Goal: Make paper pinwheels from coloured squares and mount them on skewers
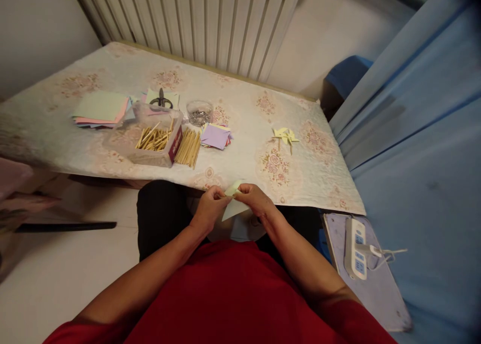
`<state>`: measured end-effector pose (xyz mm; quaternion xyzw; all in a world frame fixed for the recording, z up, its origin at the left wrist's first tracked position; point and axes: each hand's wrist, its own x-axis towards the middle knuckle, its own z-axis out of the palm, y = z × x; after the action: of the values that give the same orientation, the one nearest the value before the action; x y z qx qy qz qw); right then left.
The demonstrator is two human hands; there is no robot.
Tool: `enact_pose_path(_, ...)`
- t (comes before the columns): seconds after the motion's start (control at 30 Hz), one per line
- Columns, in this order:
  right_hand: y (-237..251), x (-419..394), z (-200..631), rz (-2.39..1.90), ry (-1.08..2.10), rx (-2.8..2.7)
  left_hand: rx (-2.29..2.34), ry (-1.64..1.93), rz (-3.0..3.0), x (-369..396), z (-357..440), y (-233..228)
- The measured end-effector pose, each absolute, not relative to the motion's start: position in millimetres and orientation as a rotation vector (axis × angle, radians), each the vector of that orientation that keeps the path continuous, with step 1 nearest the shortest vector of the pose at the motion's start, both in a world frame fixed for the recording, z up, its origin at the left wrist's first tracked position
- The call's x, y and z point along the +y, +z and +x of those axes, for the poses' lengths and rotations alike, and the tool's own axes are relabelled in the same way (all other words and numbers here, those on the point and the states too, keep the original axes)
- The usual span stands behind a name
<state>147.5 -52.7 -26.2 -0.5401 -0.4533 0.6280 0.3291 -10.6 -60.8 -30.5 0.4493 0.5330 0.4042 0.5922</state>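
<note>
Head view, pale paper piece point(233, 207) pinched between both hands' fingers point(221, 196), above lap

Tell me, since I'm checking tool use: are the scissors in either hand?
No: the scissors lie on the table, while both hands pinch a pale green paper piece.

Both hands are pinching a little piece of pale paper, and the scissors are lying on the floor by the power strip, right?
Not quite. The left hand and right hand do pinch the pale paper, but the scissors lie on the table, on coloured paper sheets behind the clear box of sticks. The head view shows it.
</note>
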Motion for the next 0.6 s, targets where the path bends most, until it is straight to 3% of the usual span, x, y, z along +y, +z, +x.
enact_pose_path(0.2, -15, -55, 148, -1.363, 1.721, -1.190, 1.263, 0.925, 1.018, -60, -10, -24)
enact_pose_path(0.6, -32, -55, 142, -1.535, 1.510, -1.241, 1.307, 0.920, 1.073, -60, -10, -29)
